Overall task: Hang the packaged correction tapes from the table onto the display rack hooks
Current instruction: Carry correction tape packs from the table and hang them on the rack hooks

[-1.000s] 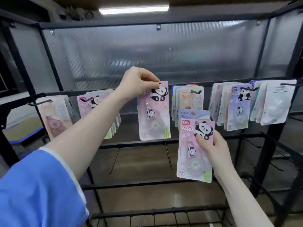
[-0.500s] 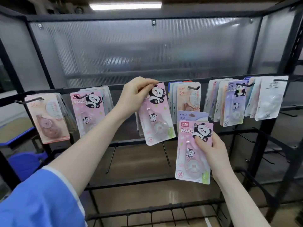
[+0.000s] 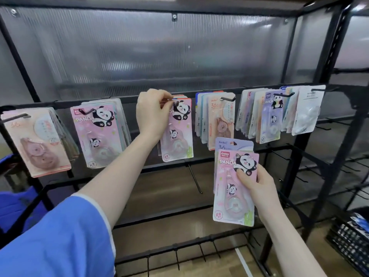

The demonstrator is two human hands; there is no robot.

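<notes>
My left hand (image 3: pixel 153 114) pinches the top left corner of a pink panda correction tape pack (image 3: pixel 178 132), which hangs upright at a hook on the rack's upper bar (image 3: pixel 127 99), with other packs behind it. My right hand (image 3: pixel 257 182) grips a small stack of packs lower right: a pink panda pack (image 3: pixel 231 188) in front and a blue-topped pack (image 3: pixel 231 143) behind it. Whether the hook passes through the left pack's hole is hidden by my fingers.
More packs hang along the bar: a peach bunch (image 3: pixel 38 140) far left, a pink panda bunch (image 3: pixel 99 134), a mixed bunch (image 3: pixel 217 118), a purple and white bunch (image 3: pixel 279 114) at right. Bare hooks (image 3: pixel 194 178) jut from lower bars. A black crate (image 3: pixel 351 236) sits bottom right.
The pack in my left hand swung from tilted to hanging straight against the packs at the hook. My right hand with its stack stayed low right. The camera moved closer.
</notes>
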